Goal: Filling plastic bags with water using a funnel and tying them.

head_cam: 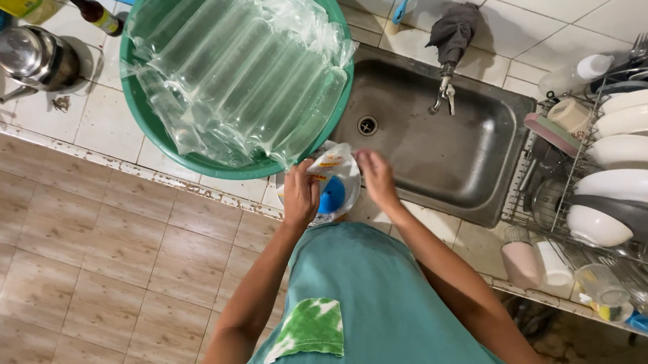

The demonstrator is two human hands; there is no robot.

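A: The person holds a small white packet (pixel 330 162) over the white bowl with a blue base (pixel 336 194), at the surface (pixel 105 122) edge beside the sink (pixel 444 148), so that spills land in the bowl.

B: The left hand (pixel 300 195) is pinching its lower edge; the right hand (pixel 376 177) is fingertips-down at the top corner, perhaps tearing. Both elbows are tucked in, wrists bent inward. The big green basin (pixel 144 113) crowds them.

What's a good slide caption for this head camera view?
Both hands, left hand and right hand, hold a small sachet over a white bowl beside the steel sink.
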